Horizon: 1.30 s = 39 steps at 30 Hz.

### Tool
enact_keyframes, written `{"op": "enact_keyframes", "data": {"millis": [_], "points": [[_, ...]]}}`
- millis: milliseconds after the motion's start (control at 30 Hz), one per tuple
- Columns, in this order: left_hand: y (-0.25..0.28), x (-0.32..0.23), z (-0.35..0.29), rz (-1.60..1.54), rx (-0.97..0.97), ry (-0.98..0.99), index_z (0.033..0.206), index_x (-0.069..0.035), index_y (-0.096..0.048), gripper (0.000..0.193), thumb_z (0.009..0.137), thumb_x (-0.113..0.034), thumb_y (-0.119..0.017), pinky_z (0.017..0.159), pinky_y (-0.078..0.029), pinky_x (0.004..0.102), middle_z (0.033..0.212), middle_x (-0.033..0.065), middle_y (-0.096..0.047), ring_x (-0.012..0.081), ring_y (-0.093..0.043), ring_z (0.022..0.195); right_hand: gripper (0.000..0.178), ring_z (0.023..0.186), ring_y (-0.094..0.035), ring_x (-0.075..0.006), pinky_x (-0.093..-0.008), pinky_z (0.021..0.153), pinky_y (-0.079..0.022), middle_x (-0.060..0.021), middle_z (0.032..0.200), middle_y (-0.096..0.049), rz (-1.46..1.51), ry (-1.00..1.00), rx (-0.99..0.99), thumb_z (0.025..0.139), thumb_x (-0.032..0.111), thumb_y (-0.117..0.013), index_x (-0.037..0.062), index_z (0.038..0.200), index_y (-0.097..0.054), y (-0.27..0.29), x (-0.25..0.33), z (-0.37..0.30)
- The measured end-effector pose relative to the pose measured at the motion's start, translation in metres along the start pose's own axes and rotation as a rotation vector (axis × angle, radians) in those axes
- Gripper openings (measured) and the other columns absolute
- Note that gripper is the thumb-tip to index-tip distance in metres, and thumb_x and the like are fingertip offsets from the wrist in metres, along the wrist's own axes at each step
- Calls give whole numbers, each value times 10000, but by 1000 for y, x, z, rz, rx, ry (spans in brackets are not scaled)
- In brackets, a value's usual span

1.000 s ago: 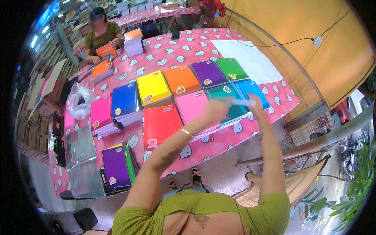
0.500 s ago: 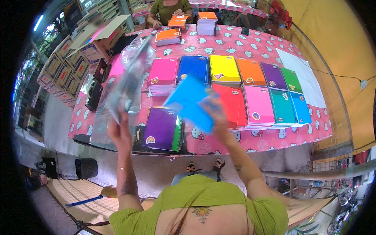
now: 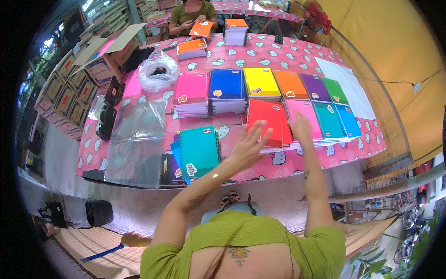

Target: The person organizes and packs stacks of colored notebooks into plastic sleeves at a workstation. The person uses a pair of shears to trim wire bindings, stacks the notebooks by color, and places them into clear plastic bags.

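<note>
My left hand (image 3: pixel 252 145) is held with fingers spread at the left side of the red notebook (image 3: pixel 268 116) and holds nothing. My right hand (image 3: pixel 302 126) has its fingers bent at the spine edge of the light pink notebook (image 3: pixel 310 112), closed on that edge; the notebook still lies on its stack. Nearer my left forearm, a teal notebook (image 3: pixel 200 151) tops a small pile, with a blue notebook (image 3: pixel 176 151) and a purple one sticking out beneath. Clear plastic bags (image 3: pixel 134 139) lie flat to the left of this pile.
Stacks of spiral notebooks in two rows include dark blue (image 3: pixel 227 83), yellow (image 3: pixel 263 81) and orange (image 3: pixel 290 84). A plastic roll (image 3: pixel 158 69), tape dispensers (image 3: pixel 107 122) and an open carton (image 3: pixel 107 65) are at left. Across the table, a person (image 3: pixel 193 18) handles an orange notebook.
The plastic bag has left my left hand and lies on the table. The blue notebook is now on the small pile under a teal one. Both hands are now over the front-row stacks.
</note>
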<state>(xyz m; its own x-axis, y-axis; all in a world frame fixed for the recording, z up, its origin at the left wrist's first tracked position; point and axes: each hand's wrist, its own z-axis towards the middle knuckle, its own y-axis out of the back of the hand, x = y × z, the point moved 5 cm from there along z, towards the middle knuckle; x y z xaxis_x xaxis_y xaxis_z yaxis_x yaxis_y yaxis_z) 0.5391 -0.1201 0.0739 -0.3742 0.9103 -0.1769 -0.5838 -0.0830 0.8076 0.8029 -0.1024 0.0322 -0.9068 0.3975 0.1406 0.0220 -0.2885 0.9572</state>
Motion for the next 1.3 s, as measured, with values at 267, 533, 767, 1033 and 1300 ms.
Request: {"op": "enact_keyframes", "data": {"millis": [267,533,767,1033,1300], "points": [[65,69,-38,-332,-241,299,1114,-58,-633,326,807,17,-552,704,-527,390,939,140,-691,296,-675,849,339,794,-649,-317,-391,727,-524,-181,933,-649,601,21,0,788,69,-581,23,1124,-593,94,37,-11],[187,66,-129,328,-526,354,1225,-52,-626,377,852,1,-601,970,-468,428,1303,206,-559,308,-577,1178,332,1114,-568,-297,-439,977,-440,-137,1114,-604,809,950,-109,771,68,-583,71,1092,-667,-4,221,-92],[85,67,-212,7,155,465,1251,-131,-602,426,829,-90,-652,1018,-432,451,1292,121,-577,331,-524,1228,383,1274,-473,-261,-541,1103,-292,-87,1296,-536,482,1132,194,818,91,-519,121,1190,-607,-63,245,-122],[105,117,-182,-115,226,466,1286,-79,-559,561,823,-366,-695,1028,-411,445,1327,195,-523,354,-492,1246,488,1257,-470,-363,-465,1036,-391,-150,1360,-494,961,728,373,720,-68,-519,60,1186,-584,-88,225,-83],[38,300,-65,505,60,323,1301,-65,-520,490,830,-141,-631,994,-411,439,1329,152,-521,359,-529,1174,483,1119,-556,-311,-507,917,-434,-94,1210,-575,157,530,5,811,48,-575,105,1289,-533,-65,289,70]]}}
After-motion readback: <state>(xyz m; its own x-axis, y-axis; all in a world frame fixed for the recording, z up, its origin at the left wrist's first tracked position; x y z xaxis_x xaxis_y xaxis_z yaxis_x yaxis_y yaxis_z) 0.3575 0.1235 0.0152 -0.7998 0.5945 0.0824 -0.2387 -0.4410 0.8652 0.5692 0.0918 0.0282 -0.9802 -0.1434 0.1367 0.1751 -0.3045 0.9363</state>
